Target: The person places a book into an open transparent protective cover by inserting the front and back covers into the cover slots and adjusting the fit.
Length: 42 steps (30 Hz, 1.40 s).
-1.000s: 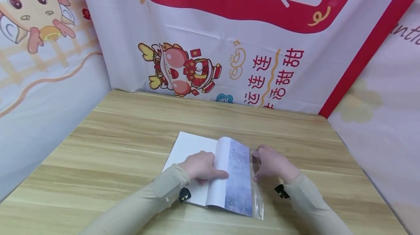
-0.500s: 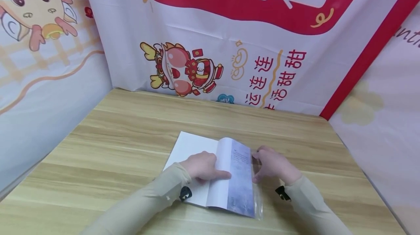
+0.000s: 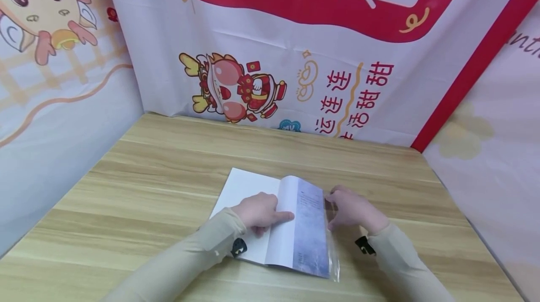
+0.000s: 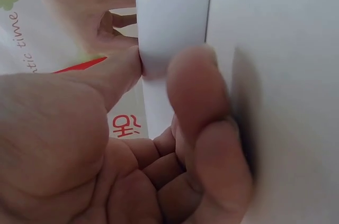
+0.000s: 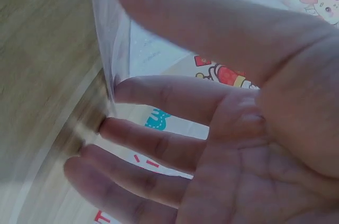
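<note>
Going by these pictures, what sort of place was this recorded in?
Probably an indoor tabletop filming booth: a wood-grain table enclosed by printed hangings at the back and both sides, with a black device worn at each wrist.

The print [image 3: 311, 200] on the blue flap [image 3: 312, 238] is too small to read. The left hand [image 3: 259, 210] hides part of the white page [image 3: 246, 185]. The head view cuts off both sleeves [image 3: 181, 262] and the banner [image 3: 274, 6]; the right wrist view, the thumb's [image 5: 206, 30] tip.
</note>
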Tool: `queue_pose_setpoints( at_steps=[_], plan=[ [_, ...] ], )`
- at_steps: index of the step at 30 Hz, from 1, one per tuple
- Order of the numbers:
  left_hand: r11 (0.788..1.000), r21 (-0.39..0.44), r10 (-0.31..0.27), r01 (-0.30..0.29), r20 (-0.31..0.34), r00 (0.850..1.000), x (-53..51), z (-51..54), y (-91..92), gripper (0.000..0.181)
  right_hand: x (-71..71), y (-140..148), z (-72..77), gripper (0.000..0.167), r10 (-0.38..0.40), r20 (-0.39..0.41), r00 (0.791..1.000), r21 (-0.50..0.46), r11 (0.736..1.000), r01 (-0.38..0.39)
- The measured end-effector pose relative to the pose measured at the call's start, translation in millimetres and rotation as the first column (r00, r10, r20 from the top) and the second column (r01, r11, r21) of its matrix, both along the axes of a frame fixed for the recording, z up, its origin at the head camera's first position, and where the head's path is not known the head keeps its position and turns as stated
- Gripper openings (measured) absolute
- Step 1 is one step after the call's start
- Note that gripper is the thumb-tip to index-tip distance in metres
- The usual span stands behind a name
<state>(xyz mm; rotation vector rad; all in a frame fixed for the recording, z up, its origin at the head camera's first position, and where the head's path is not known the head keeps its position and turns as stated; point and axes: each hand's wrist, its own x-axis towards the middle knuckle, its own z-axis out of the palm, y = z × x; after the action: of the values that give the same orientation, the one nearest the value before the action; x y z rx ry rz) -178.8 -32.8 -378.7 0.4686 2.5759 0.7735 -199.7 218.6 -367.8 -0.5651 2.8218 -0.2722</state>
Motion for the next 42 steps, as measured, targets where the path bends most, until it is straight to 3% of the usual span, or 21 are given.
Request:
queue_pose_setpoints(
  at_steps=[12, 21, 34, 38, 42],
  plan=[
    [0.999, -0.041, 0.006, -0.008, -0.047, 0.999, 0.6, -4.1, 2.3, 0.055, 0.5, 0.9, 0.1, 0.086, -0.093, -0.030, 0.995, 0.010, 0.996, 0.093],
    [0.999, -0.038, 0.008, -0.010, -0.055, 0.998, 1.6, -2.4, 2.1, 0.054, -1.7, 3.8, -0.2, 0.086, -0.103, 0.000, 0.995, 0.005, 0.995, 0.103],
    [0.994, -0.090, 0.049, -0.059, -0.111, 0.993, 6.6, -2.8, 8.0, 0.051, -3.5, 3.9, 1.4, 0.087, -0.077, 0.025, 0.997, -0.016, 0.997, 0.078],
    [0.995, -0.085, 0.048, -0.059, -0.116, 0.992, 6.8, -3.2, 8.1, 0.051, -3.6, 3.8, 0.9, 0.077, -0.047, 0.058, 0.997, -0.063, 0.997, 0.050],
    [0.998, -0.064, 0.003, -0.007, -0.064, 0.998, 5.4, -3.7, 5.7, 0.049, -5.3, 2.7, -0.8, 0.049, -0.035, 0.089, 0.995, -0.090, 0.995, 0.043]
  ],
)
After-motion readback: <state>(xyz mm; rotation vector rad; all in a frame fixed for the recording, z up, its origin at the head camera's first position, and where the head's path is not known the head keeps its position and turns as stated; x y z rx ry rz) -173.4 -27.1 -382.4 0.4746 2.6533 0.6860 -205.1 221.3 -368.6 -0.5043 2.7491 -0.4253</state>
